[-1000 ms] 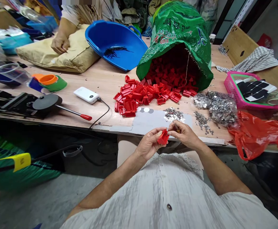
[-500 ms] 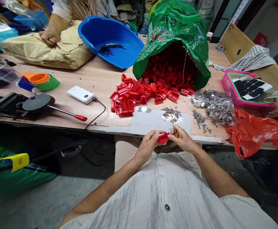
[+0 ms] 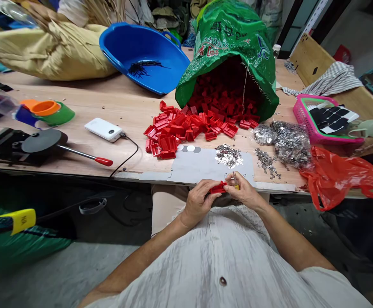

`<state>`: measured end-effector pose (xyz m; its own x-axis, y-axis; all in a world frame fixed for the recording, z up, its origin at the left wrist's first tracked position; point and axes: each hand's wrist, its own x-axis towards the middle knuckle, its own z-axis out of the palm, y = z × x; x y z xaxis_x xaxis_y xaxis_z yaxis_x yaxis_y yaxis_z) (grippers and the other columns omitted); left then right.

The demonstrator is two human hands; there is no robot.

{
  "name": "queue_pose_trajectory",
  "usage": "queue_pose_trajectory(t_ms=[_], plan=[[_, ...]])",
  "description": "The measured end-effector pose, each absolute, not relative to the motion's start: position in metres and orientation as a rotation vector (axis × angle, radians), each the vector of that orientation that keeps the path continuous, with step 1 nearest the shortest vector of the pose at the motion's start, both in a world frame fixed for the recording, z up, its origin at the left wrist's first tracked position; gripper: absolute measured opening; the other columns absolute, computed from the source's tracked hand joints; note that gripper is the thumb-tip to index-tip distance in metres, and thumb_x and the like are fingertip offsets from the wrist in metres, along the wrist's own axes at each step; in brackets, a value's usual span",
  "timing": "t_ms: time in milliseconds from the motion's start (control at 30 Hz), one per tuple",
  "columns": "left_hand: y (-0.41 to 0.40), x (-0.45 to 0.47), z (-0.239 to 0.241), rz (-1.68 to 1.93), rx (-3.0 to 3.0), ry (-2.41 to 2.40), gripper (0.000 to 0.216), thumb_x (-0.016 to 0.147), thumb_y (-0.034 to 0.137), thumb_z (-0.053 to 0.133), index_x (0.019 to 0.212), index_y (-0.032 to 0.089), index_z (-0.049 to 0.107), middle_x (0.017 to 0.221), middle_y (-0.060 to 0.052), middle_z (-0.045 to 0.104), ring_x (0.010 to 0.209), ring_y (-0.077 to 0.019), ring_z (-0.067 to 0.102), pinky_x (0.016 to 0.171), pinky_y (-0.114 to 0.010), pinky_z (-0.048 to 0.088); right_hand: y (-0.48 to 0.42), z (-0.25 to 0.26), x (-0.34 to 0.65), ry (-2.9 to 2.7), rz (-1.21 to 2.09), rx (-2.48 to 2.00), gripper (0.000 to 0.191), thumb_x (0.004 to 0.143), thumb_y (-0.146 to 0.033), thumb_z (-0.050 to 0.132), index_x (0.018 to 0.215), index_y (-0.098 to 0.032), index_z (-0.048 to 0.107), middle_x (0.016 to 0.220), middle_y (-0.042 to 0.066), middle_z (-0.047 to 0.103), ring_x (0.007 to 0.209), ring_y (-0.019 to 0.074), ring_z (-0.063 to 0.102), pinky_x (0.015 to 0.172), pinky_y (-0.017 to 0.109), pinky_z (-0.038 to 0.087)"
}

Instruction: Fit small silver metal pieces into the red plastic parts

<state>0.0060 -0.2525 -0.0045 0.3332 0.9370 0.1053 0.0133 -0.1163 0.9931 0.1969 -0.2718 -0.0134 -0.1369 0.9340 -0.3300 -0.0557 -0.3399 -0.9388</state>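
Observation:
My left hand (image 3: 201, 197) pinches one end of a small red plastic part (image 3: 218, 187), held just off the table's front edge above my lap. At the part's other end are the fingertips of my right hand (image 3: 242, 191). That hand also grips a small tool with a yellow handle (image 3: 236, 186) and a thin metal shaft pointing up; its exact kind is unclear. Beyond my hands, a pile of small shiny metal pieces (image 3: 228, 156) lies on a grey sheet (image 3: 194, 167). Many similar red parts (image 3: 170, 130) are heaped behind it, spilling from a green woven sack (image 3: 234, 32).
On the left are a lever tool (image 3: 42, 141) with a red grip and a white power bank (image 3: 103, 129) with a cable. A blue basin (image 3: 173, 70) stands behind. To the right lie bagged metal pieces (image 3: 292, 145), a pink basket (image 3: 316, 128) and a red plastic bag (image 3: 343, 179).
The red part has turned in my fingers, and my left hand has rolled over it. A co-worker's hand has left the middle of the tan sack, which has shifted left. My view has moved slightly.

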Motion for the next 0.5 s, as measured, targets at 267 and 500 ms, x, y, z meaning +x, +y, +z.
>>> queue_pose_trajectory(t_ms=[267, 500], plan=[[-0.247, -0.004, -0.029, 1.009, 1.685, 0.813, 0.025, 0.077, 0.02, 0.073, 0.101, 0.029, 0.075, 0.104, -0.007, 0.073, 0.1, -0.0233, 0.065, 0.097, -0.039, 0.048, -0.278, -0.021, 0.195, -0.81, 1.83, -1.068, 0.046, 0.071, -0.039, 0.08, 0.098, -0.023, 0.047, 0.061, -0.012, 0.04, 0.046, 0.0031, 0.024, 0.044, 0.018, 0.019], [-0.243, -0.003, -0.033, 1.026, 1.387, 0.85, 0.028, 0.074, 0.022, 0.077, 0.102, 0.024, 0.072, 0.103, -0.008, 0.07, 0.099, -0.0219, 0.065, 0.096, -0.037, 0.05, -0.262, -0.01, 0.217, -1.242, 1.7, -1.246, 0.047, 0.075, -0.044, 0.075, 0.11, -0.022, 0.052, 0.1, 0.004, 0.066, 0.062, 0.0089, 0.052, 0.053, 0.021, 0.037]])
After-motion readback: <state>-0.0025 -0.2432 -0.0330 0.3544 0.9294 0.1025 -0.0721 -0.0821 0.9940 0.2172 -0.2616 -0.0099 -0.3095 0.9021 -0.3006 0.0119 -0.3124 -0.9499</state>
